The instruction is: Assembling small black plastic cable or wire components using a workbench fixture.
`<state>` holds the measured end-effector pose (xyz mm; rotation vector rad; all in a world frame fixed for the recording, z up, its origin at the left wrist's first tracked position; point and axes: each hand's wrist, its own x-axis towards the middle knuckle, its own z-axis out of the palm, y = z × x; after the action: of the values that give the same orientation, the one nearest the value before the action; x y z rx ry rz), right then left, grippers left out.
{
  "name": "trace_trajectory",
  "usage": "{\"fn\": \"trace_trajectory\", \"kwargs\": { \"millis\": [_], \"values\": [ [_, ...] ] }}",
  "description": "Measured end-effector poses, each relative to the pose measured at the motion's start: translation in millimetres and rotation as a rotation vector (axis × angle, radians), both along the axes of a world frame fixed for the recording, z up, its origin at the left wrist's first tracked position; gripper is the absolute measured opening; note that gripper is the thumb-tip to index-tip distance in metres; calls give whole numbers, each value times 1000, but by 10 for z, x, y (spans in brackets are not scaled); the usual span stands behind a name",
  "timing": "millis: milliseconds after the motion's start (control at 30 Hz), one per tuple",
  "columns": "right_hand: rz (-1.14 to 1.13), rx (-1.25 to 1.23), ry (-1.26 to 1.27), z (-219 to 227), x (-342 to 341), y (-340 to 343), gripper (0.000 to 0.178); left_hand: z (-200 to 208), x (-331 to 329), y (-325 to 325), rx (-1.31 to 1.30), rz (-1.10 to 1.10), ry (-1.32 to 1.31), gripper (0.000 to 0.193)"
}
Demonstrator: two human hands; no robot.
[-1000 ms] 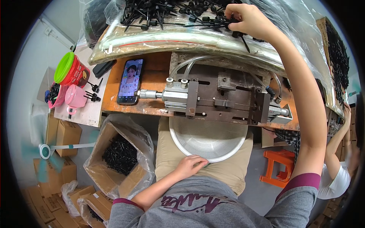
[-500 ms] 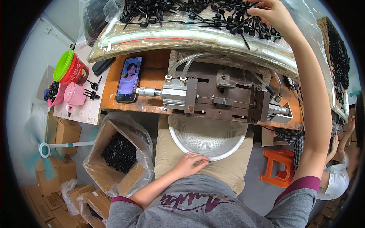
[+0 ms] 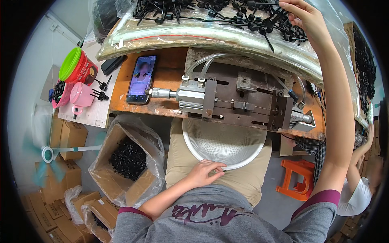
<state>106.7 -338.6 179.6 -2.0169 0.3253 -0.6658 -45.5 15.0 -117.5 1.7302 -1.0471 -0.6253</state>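
Observation:
My left hand (image 3: 206, 172) rests its outstretched fingers on the near rim of a white perforated basket (image 3: 197, 157), which sits on my lap under the bench edge. Palm down, it grips nothing. My right hand (image 3: 306, 18) is raised over the far right of a heap of black stemmed plastic parts (image 3: 251, 22), with its fingers bent and pinched on one of them at the top edge of the view. The heap lies on clear plastic sheeting. Between me and the heap stands a metal fixture (image 3: 243, 106) with a cylinder at each end, and my hands are off it.
A lit phone (image 3: 142, 79) leans left of the fixture, near a red tub (image 3: 79, 69) and a pink cup (image 3: 82, 95). Below left are a lined carton (image 3: 109, 162) of black parts and a fan (image 3: 48, 154). An orange stool (image 3: 296, 180) and another person's arm (image 3: 354, 170) are at right.
My right hand has shifted slightly right and up across the heap, and some black parts there have moved. My left hand stays on the basket rim. The whole view has shifted slightly.

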Motion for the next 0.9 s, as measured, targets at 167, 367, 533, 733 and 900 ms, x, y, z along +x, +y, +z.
{"fn": "trace_trajectory", "kwargs": {
  "millis": [167, 367, 533, 733, 900],
  "values": [
    [-14, 172, -71, 26, -7, -20, 13, -13, 7, 12, 8, 13, -13, 23],
    [-54, 105, -236, 5, -122, 234, 13, 137, 41, 30, -21, 35, -133, 21],
    [56, 53, -301, -7, -619, 333, 26, 735, 263, 2, -153, 207, -25, 23],
    [448, 396, 130, -473, -1297, 1006, 13, 1359, 605, 37, -420, 264, 158, 55],
    [541, 648, 301, -944, -1546, 1282, 13, 1526, 574, -106, -192, -3, 431, 67]
  ]
}}
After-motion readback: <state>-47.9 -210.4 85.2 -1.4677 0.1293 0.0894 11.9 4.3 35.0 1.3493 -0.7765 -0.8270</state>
